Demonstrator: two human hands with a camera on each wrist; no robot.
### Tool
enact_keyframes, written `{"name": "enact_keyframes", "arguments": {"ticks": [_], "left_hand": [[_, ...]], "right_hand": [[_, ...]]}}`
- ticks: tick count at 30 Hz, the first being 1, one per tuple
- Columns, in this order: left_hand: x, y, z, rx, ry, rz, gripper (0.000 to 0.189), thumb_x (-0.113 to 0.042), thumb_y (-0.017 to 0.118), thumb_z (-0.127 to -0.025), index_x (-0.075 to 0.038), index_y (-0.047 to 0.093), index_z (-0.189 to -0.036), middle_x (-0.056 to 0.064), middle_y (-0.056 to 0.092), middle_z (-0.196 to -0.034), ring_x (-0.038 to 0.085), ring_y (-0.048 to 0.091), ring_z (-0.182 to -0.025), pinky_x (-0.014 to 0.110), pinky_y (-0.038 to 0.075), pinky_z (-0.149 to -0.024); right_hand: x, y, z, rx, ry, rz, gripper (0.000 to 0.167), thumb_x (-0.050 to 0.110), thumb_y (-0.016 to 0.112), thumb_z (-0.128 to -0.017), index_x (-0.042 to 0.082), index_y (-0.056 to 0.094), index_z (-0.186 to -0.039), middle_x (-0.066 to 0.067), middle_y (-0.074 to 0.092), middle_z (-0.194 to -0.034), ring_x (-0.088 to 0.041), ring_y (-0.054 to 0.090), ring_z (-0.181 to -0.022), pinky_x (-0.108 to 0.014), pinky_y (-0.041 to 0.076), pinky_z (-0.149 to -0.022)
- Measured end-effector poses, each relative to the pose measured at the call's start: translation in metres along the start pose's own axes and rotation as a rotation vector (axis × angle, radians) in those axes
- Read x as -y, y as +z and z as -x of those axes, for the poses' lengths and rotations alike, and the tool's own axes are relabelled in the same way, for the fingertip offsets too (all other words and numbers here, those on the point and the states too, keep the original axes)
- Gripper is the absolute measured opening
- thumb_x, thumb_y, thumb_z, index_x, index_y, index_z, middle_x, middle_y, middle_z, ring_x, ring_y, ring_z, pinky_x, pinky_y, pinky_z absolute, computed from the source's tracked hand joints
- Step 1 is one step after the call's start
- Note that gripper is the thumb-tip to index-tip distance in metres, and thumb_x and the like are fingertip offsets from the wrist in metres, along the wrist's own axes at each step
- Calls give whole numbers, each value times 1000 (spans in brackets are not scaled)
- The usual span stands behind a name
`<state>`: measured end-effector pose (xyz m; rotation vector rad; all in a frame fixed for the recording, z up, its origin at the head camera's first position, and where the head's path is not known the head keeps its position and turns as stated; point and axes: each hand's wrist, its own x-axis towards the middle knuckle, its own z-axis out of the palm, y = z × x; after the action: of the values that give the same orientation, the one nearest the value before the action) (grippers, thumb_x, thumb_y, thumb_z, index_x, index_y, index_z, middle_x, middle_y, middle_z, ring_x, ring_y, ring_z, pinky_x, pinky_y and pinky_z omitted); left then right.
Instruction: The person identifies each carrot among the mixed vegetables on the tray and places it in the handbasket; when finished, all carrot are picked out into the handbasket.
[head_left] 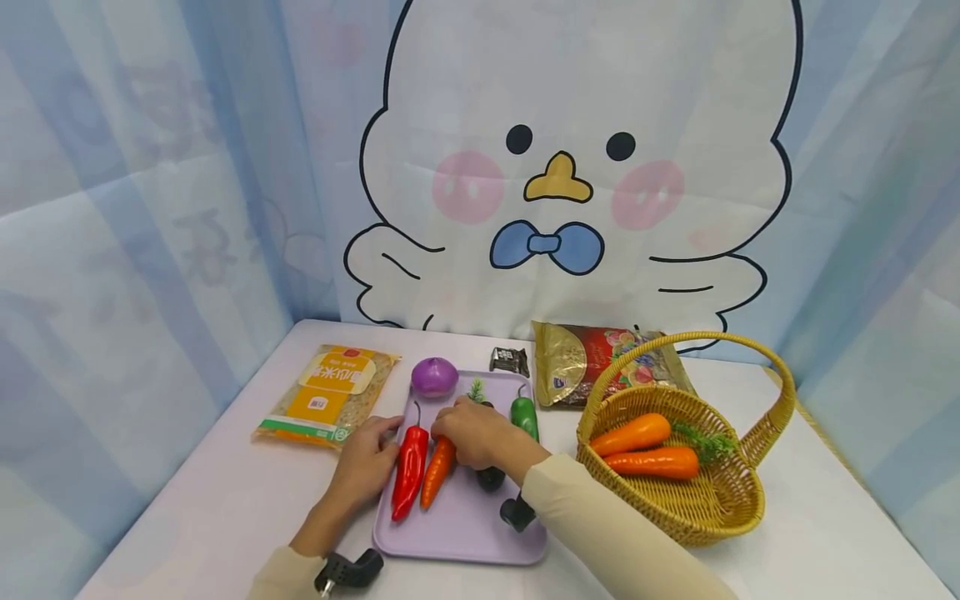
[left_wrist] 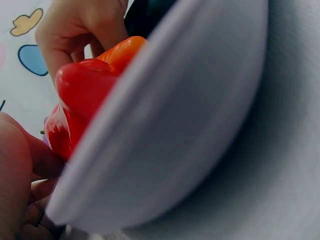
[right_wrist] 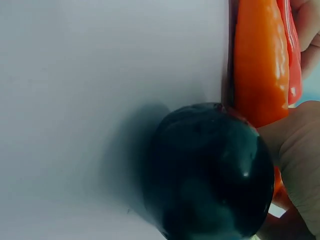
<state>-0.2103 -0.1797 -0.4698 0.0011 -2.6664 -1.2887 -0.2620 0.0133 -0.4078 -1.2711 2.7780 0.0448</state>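
On the lilac tray (head_left: 465,546) lies an orange carrot (head_left: 438,473), its leafy top just beyond my right hand (head_left: 472,429), whose fingers grip its upper part. A red chili pepper (head_left: 409,473) lies alongside it to the left. At the tray's left rim, my left hand (head_left: 363,462) rests with its fingertips by the pepper; whether they touch the pepper is unclear. The right wrist view shows the rounded end of a dark, glossy eggplant (right_wrist: 210,170) beside the carrot. Right of it on the tray sits a green pepper (head_left: 524,415).
A purple onion (head_left: 434,377) lies at the tray's far left corner. Two carrots lie in a wicker basket (head_left: 697,529) at right. A grain bag (head_left: 330,396) is at left; a small black packet (head_left: 510,360) and a red-gold bag (head_left: 558,367) lie at the back.
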Motion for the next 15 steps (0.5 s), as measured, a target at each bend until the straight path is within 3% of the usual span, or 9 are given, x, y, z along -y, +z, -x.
{"name": "enact_keyframes", "arguments": {"ticks": [9, 15], "left_hand": [[0, 0, 1, -2, 6, -2, 42, -1, 57, -91, -1, 65, -132, 8, 62, -100, 17, 50, -76, 28, 42, -64], [-1, -1, 2, 8, 0, 5, 42, -1, 57, -91, -1, 65, -132, 6, 60, -94, 17, 50, -75, 27, 42, -62]], "right_hand": [[-4, 1, 1, 1, -7, -8, 37, 8, 81, -82, 24, 77, -116, 9, 71, -110, -15, 56, -98, -27, 50, -89], [-4, -2, 4, -15, -12, 7, 40, 8, 81, -82, 25, 76, -117, 9, 71, -112, -16, 55, -99, -28, 51, -83]]}}
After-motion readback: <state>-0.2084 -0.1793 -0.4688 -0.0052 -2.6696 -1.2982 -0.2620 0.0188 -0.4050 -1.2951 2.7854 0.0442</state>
